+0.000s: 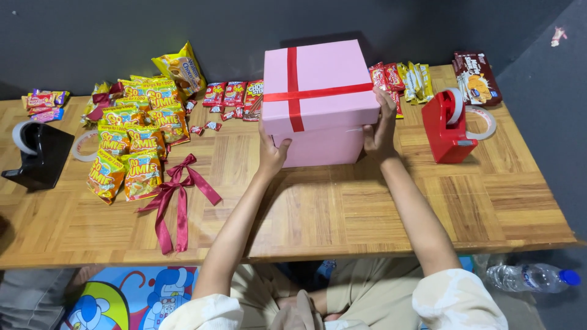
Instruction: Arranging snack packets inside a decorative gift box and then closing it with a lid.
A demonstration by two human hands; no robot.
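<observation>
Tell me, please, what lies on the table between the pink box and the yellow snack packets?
In the head view, a dark red ribbon bow lies between the pink box and the yellow snack packets.

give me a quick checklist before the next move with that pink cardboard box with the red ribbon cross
1. Left hand on the pink cardboard box: ok, at its lower left edge.
2. Right hand on the box: ok, on its right side.
3. Lid seated: ok, it looks level.
4. Wooden table in front of the box free: ok.
5. Red tape dispenser apart from the box: ok.
6. Dark red ribbon bow attached: not ok, lying loose on the table.
</observation>
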